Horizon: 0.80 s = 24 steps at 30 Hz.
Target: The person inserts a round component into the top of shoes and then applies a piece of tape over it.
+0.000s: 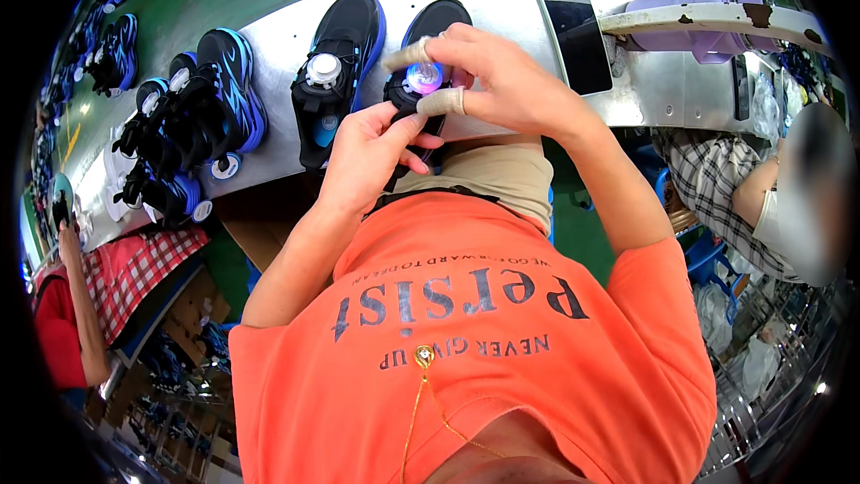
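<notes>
Two black sneakers with blue soles stand side by side on the metal table, toes pointing away from me. On the right sneaker (442, 16), a clear round dial (425, 78) glows blue and purple. My right hand (502, 79) comes from the right, its thumb and a finger, both in beige finger covers, curled around this dial. At the same shoe's near end, my left hand (372, 148) pinches with thumb and forefinger by the collar; what exactly lies between them is hidden. The left sneaker (351, 27), untouched, has a white round dial (323, 69) on its tongue.
Several more black-and-blue sneakers (224, 90) crowd the left of the metal table (278, 54). A phone (576, 40) lies to the right, near a purple container (690, 22) behind a chipped white bar (717, 16). People sit at far left and far right.
</notes>
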Each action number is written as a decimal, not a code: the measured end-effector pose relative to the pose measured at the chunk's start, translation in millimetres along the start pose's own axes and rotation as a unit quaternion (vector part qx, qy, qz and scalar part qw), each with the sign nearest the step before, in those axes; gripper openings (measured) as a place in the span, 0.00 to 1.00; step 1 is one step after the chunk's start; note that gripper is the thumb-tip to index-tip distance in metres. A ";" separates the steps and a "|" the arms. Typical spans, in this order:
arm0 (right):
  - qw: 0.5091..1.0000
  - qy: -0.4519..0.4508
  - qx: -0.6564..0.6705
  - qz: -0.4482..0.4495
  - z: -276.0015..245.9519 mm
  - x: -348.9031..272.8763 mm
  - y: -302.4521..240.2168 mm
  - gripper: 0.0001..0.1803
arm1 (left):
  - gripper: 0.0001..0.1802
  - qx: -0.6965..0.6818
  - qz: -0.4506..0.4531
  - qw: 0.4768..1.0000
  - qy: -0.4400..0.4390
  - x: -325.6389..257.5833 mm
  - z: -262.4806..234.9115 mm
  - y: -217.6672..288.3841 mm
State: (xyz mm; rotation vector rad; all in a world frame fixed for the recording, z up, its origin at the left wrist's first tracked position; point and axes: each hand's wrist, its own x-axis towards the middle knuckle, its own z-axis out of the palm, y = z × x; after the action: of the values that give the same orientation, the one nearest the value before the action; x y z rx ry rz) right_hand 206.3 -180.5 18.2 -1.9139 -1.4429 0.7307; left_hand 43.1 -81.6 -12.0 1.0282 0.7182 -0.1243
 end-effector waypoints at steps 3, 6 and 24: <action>1.000 0.026 -0.008 0.011 6.3 -2.7 2.4 0.18 | 0.13 0.001 0.011 1.000 0.015 1.1 3.1 -2.0; 0.995 0.087 -0.039 0.014 17.0 -6.0 2.6 0.20 | 0.13 -0.014 0.014 1.000 0.011 2.6 4.5 -2.2; 1.000 -0.014 -0.017 -0.001 -5.9 -7.3 2.6 0.18 | 0.14 -0.072 -0.020 0.997 -0.028 -3.3 18.4 -9.1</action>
State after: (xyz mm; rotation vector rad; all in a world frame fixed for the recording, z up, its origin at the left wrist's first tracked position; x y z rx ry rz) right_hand 210.5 -189.1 20.5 -1.9350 -1.4831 0.7388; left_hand 45.8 -102.2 -11.0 0.8701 0.6861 -0.1334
